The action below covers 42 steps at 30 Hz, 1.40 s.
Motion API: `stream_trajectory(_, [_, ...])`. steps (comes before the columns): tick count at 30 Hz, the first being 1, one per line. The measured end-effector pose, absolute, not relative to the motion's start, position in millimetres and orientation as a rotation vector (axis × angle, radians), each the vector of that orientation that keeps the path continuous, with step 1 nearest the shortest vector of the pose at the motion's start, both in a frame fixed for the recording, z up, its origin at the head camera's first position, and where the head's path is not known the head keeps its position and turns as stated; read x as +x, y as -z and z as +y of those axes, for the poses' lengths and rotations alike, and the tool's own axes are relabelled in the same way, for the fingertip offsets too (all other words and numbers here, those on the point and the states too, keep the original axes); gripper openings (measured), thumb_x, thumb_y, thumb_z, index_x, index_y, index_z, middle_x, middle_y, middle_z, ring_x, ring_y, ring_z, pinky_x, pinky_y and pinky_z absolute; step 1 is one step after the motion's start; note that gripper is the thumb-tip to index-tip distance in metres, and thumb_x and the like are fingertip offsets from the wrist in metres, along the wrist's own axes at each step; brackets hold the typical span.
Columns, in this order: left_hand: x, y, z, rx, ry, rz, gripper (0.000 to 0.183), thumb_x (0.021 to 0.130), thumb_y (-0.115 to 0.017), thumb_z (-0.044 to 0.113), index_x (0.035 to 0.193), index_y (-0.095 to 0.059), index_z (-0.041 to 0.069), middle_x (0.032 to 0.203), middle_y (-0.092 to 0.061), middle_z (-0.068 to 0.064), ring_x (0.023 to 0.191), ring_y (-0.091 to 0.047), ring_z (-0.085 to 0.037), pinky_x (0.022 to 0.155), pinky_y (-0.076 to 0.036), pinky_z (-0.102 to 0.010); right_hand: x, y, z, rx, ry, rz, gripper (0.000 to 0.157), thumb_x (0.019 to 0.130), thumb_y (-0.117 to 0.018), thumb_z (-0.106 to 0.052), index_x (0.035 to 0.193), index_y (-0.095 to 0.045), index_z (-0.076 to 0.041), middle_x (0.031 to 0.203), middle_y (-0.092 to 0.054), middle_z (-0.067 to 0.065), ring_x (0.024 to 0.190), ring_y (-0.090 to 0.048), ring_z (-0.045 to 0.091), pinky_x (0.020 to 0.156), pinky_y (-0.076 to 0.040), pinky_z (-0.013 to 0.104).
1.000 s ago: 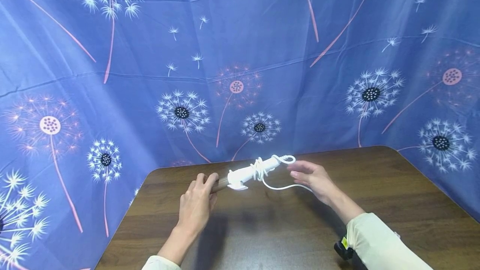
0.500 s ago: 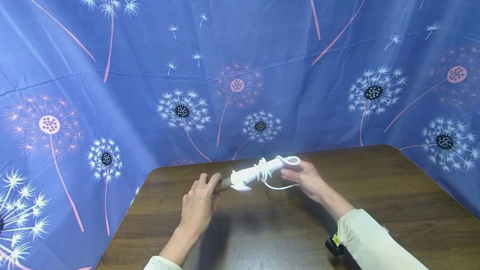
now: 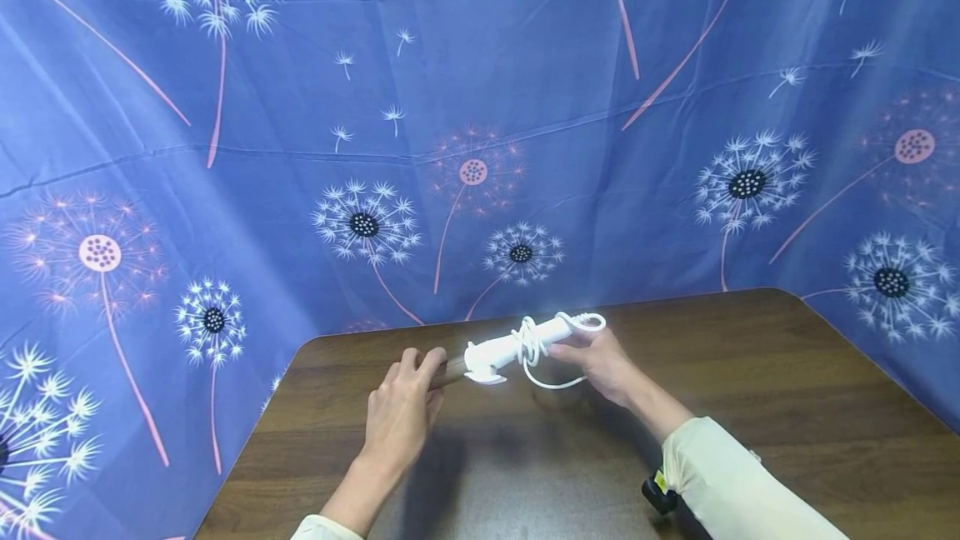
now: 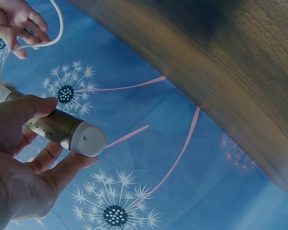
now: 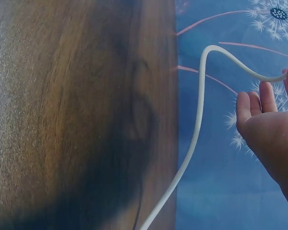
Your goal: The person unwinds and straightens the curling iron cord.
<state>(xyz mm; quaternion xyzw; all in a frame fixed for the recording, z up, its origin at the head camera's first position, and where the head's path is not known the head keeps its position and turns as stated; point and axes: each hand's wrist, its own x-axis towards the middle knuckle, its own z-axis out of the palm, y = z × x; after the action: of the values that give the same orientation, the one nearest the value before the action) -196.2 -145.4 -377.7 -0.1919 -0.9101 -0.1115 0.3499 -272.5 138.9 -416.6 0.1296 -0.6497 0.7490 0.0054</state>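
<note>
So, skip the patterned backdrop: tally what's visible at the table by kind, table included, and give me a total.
Hands: 2 (left hand, right hand)
Pale sleeves: 2
Curling iron, white cord attached: 1
Black wrist device: 1
Wooden table: 1
Total: 7

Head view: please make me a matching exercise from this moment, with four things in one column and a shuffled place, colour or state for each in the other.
Column one
1. Left hand
2. White cord
3. Cloth
4. Table

Column two
A. Blue, printed with dandelions
B. Wound around the white handle
C. Brown, with a wood grain
D. Gripping the brown barrel

Right pairs: 1-D, 2-B, 3-A, 4-C
</note>
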Motion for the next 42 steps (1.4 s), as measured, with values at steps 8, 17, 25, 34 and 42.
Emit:
stream_trajectory(8, [-196.0,377.6,-145.9,-0.487,0.302,-2.357,0.057,0.062,-0.088,0.005,0.109,-0.059,0.019,0.089,-0.059,-0.005,0.071,-0.063,-0.024,0.042,-0.043,-0.029,-273.9,417.3,139.9,0.372,-2.207,-2.109,0.049,0.082,-0.070,-0.001,0.126,-0.053,0.013,0.100,-0.069,0.001,0.092,-0.064,0.009,0.085,-0.049,0.021])
stream_trajectory(17, [-195.9,381.2,-149.3,-0.488,0.304,-2.367,0.056,0.062,-0.088,0.005,0.109,-0.060,0.018,0.090,-0.060,-0.006,0.071,-0.064,-0.024,0.042,-0.044,-0.030,-277.1,415.4,149.8,0.333,-2.569,-1.758,0.035,0.085,-0.054,0.017,0.089,-0.068,-0.014,0.090,-0.069,-0.001,0.085,-0.067,0.012,0.084,-0.053,0.028])
stream_trajectory(25, [-195.0,386.0,-154.1,-0.467,0.292,-2.366,0.055,0.062,-0.088,0.007,0.107,-0.060,0.020,0.089,-0.059,-0.004,0.070,-0.062,-0.024,0.042,-0.043,-0.033,-277.0,401.8,160.5,0.299,-2.610,-1.657,0.026,0.086,-0.056,0.014,0.086,-0.069,-0.009,0.091,-0.067,0.004,0.083,-0.066,0.012,0.079,-0.054,0.023])
stream_trajectory(34, [-195.9,391.4,-160.4,-0.461,0.263,-2.395,0.054,0.063,-0.087,0.005,0.107,-0.060,0.021,0.090,-0.060,-0.005,0.068,-0.062,-0.025,0.039,-0.040,-0.029,-273.0,390.5,171.3,0.324,-2.642,-1.546,0.018,0.089,-0.059,0.009,0.088,-0.069,-0.006,0.091,-0.065,0.008,0.084,-0.070,0.019,0.085,-0.053,0.030])
stream_trajectory(42, [-197.0,397.0,-165.5,-0.438,0.266,-2.437,0.053,0.063,-0.086,0.004,0.107,-0.061,0.020,0.089,-0.060,-0.007,0.068,-0.062,-0.025,0.039,-0.040,-0.029,-268.7,381.5,176.2,0.415,-2.621,-1.413,0.022,0.089,-0.056,0.013,0.088,-0.069,-0.004,0.090,-0.066,0.009,0.085,-0.070,0.019,0.087,-0.051,0.038])
